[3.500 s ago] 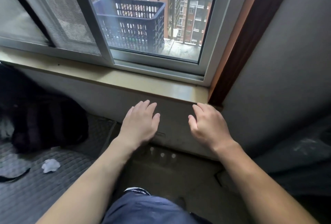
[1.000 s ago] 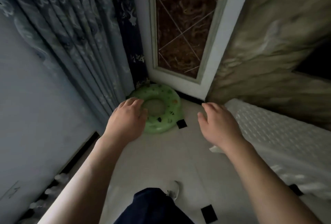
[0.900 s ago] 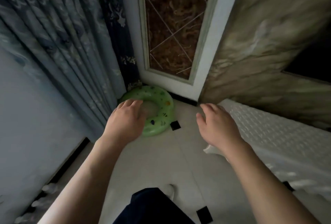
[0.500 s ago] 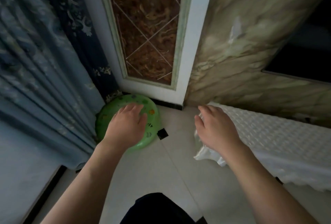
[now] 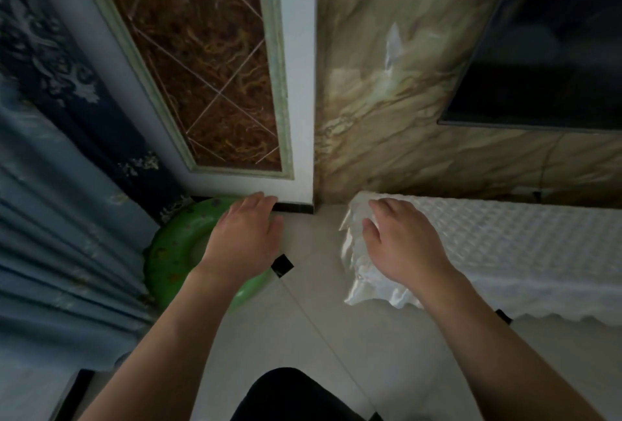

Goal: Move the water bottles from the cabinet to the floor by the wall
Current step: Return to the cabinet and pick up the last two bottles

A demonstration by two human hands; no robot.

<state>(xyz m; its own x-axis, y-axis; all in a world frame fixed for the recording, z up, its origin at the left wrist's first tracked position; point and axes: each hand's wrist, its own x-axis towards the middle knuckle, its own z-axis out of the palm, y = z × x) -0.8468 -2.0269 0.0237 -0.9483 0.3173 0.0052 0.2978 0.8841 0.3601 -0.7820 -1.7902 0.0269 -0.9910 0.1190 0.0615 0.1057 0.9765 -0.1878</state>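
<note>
No water bottle shows in the head view. My left hand (image 5: 244, 235) hangs in the air, fingers relaxed and empty, in front of a green swim ring (image 5: 168, 252) that lies on the floor. My right hand (image 5: 402, 245) is also empty, its fingers loosely bent, held in front of the left corner of a low cabinet covered by a white quilted cloth (image 5: 505, 245). The cabinet's front and inside are hidden under the cloth.
Blue patterned curtains (image 5: 60, 185) hang at the left. A brown-panelled pillar with white trim (image 5: 215, 67) meets a marble-look wall (image 5: 387, 100). A dark screen (image 5: 552, 43) is mounted at the upper right. Pale tiled floor (image 5: 303, 336) lies below my arms.
The view has swung from the window and sill to the right, past the curtains, toward the cloth-covered cabinet. Bottles that stood by the wall at lower left have left the view. Both hands stay empty.
</note>
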